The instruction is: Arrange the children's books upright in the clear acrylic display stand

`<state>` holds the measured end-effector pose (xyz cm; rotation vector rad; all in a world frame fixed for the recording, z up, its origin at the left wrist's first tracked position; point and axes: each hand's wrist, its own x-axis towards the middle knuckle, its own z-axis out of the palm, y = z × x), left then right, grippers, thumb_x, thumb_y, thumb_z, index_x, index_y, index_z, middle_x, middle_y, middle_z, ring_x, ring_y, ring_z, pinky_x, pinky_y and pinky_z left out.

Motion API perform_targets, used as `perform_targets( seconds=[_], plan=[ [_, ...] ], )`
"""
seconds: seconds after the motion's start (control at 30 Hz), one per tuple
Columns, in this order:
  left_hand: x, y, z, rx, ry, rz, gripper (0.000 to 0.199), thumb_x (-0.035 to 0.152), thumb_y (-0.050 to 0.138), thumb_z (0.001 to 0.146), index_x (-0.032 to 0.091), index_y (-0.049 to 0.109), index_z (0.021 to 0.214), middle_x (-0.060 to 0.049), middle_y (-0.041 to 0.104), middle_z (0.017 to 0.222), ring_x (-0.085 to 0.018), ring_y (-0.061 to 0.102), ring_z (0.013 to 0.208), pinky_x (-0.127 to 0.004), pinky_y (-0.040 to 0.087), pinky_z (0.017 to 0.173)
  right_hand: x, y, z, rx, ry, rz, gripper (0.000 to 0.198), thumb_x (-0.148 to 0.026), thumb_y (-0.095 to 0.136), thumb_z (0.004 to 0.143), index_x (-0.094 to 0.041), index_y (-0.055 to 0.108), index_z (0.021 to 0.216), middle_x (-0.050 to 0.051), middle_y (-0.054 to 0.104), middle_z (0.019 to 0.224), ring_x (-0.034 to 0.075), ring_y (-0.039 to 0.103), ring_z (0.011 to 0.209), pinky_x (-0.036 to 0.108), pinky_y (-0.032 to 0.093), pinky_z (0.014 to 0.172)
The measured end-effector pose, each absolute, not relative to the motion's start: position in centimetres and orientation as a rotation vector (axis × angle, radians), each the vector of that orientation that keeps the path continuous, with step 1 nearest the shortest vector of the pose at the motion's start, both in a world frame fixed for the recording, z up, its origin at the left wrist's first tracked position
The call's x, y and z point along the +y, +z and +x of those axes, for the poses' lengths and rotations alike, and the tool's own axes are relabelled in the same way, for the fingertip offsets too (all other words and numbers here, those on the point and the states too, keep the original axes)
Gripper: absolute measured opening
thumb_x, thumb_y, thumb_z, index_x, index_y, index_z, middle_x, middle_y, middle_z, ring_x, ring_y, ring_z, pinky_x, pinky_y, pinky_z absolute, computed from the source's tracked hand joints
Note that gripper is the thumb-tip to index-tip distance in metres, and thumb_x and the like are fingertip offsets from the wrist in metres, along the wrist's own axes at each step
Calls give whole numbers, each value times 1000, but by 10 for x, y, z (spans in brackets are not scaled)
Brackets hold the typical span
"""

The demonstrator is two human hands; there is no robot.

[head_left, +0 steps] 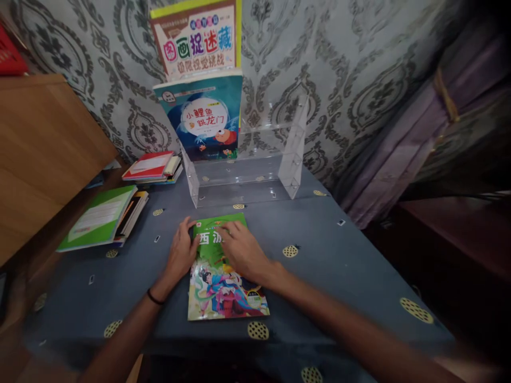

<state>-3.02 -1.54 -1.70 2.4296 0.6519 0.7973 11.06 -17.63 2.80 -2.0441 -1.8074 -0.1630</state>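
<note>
Because the book [219, 279] lies flat on the table [319, 282], neither hand need bear its weight. At its left edge the left hand [184, 247] touches, perhaps steadying it; the right hand [241, 250] rests over the cover, fingers bent. Whether either grips, I cannot tell. Behind, the rack [293, 154] props 2 books, blue [205, 119] and yellow-edged [197, 42], covers outward, presumably for display.

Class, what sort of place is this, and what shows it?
Probably a room at home: a printed tablecloth, a tied purple curtain and picture books on a clear rack suggest it.
</note>
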Motion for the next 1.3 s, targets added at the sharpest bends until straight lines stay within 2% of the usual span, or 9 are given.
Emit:
perform_targets(
  seconds=[0.1, 0.33, 0.5, 0.6, 0.77, 1.03, 1.2, 1.3],
  plan=[
    [-14, -19, -30, 644, 821, 2385, 58, 29, 49, 93, 16, 28, 145, -17, 59, 132, -28, 53, 129, -53, 40, 110, -137, 31, 98, -1966, -141, -2064, 37, -7, 48, 90, -7, 58, 125, 17, 60, 114, 29, 49, 104, 42, 45, 88],
    [-11, -24, -33, 681, 826, 2408, 58, 24, 49, 91, 16, 29, 145, -16, 59, 128, -27, 56, 123, -52, 43, 106, -100, 21, 87, -1919, -151, -2159, 32, -14, 42, 97, -6, 59, 122, 18, 58, 113, 30, 48, 104, 42, 43, 85],
    [-11, -21, -32, 655, 747, 2576, 36, 25, 43, 95, 19, 49, 129, -14, 60, 124, -27, 54, 118, -52, 44, 105, -103, 20, 91, -1872, -154, -2169, 30, -17, 48, 95, -8, 60, 122, 18, 58, 113, 30, 48, 104, 42, 41, 85],
    [-12, -19, -32, 666, 732, 2644, 33, 28, 41, 97, 18, 53, 127, -13, 59, 125, -27, 53, 118, -50, 44, 105, -108, 22, 96, -1852, -150, -2209, 29, -17, 48, 95, -7, 62, 118, 18, 58, 112, 30, 48, 104, 41, 40, 85],
    [-12, -20, -32, 689, 731, 2691, 37, 32, 41, 98, 19, 56, 129, -14, 57, 129, -28, 51, 122, -51, 44, 107, -125, 24, 114, -1792, -159, -2312, 30, -19, 43, 99, -8, 64, 117, 19, 59, 111, 30, 49, 104, 41, 39, 84],
    [-12, -18, -32, 704, 718, 2701, 39, 32, 40, 98, 16, 58, 129, -17, 58, 127, -30, 53, 118, -53, 45, 104, -169, 22, 145, -1620, -163, -2436, 35, -29, 43, 102, -10, 65, 122, 21, 60, 113, 33, 47, 106, 43, 37, 85],
    [-12, -21, -32, 709, 721, 2699, 38, 31, 41, 98, 18, 56, 130, -15, 58, 127, -28, 52, 119, -52, 45, 106, -188, 17, 160, -1507, -135, -2445, 39, -30, 45, 101, -14, 60, 133, 18, 59, 118, 30, 49, 107, 41, 38, 87],
    [-12, -17, -33, 700, 732, 2746, 37, 30, 41, 98, 20, 56, 130, -14, 57, 128, -29, 52, 120, -54, 45, 106, -189, 9, 169, -1476, -78, -2352, 36, -28, 45, 101, -14, 63, 129, 16, 59, 116, 29, 49, 106, 39, 40, 87]
  ],
)
